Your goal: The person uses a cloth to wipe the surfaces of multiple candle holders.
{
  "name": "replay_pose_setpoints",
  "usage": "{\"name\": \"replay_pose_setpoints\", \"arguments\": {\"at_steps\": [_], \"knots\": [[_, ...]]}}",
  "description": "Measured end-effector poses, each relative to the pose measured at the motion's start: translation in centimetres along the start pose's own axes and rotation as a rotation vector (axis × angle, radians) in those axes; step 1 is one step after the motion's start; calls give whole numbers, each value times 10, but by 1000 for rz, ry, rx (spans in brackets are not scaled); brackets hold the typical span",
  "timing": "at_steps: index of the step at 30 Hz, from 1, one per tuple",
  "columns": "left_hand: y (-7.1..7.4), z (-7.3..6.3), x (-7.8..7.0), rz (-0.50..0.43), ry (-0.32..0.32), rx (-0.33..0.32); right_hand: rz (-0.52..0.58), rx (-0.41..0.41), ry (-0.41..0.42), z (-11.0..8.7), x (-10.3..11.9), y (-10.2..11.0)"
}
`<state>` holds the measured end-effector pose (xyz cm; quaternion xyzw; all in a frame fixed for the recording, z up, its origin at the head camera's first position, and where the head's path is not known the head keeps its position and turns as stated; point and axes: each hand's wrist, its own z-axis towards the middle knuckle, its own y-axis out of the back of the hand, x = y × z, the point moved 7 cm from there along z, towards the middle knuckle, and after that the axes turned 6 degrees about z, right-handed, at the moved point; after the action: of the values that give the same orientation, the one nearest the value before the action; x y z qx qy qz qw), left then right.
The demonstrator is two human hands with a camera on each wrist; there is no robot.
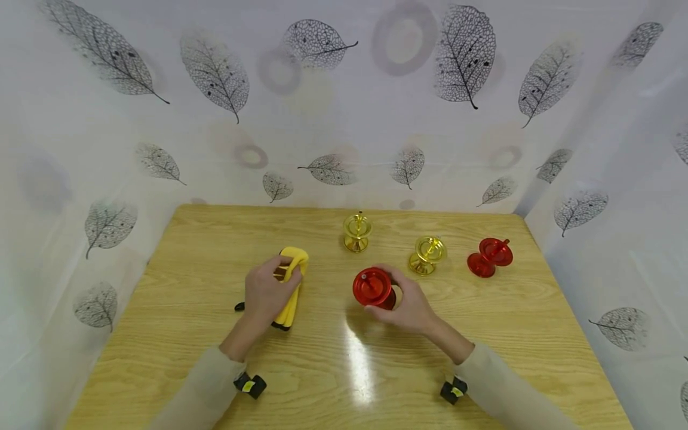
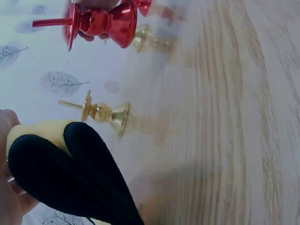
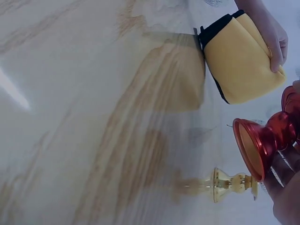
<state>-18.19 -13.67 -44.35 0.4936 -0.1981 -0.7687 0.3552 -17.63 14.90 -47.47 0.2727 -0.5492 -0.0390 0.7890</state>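
My left hand [image 1: 266,291] pinches the top of a folded yellow cloth [image 1: 291,307] with black edging. In the right wrist view the cloth [image 3: 241,61] stands with its lower edge close to the tabletop. Fingers and thumb of my right hand [image 1: 411,304] grip a shiny red candle holder [image 1: 372,288], its spike and dish facing up. Its hollow base [image 3: 250,147] shows in the right wrist view, raised off the table. The left wrist view has the red holder [image 2: 96,22] from the side, away from the cloth's black edging [image 2: 61,173].
Two gold candle holders, one [image 1: 357,232] at the back middle and one [image 1: 427,255] farther right, stand on the wooden table [image 1: 204,239]. Another red candle holder [image 1: 489,257] stands right of them. Leaf-patterned curtains [image 1: 333,119] enclose the table's back and sides.
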Motion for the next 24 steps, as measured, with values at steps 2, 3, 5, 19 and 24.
{"name": "replay_pose_setpoints", "arguments": {"at_steps": [2,3,5,19,24], "knots": [[3,-1,-5,-21,-16,-16,-10,-20,22,0,5,4],[4,-1,-7,-29,-23,-21,-19,-34,31,0,7,6],[6,-2,-12,-52,-33,-26,-29,-58,43,0,12,11],[16,1,-61,-211,-148,1,-377,-141,264,0,53,31],[13,1,-76,-225,-190,53,-533,-139,386,-1,67,31]]}}
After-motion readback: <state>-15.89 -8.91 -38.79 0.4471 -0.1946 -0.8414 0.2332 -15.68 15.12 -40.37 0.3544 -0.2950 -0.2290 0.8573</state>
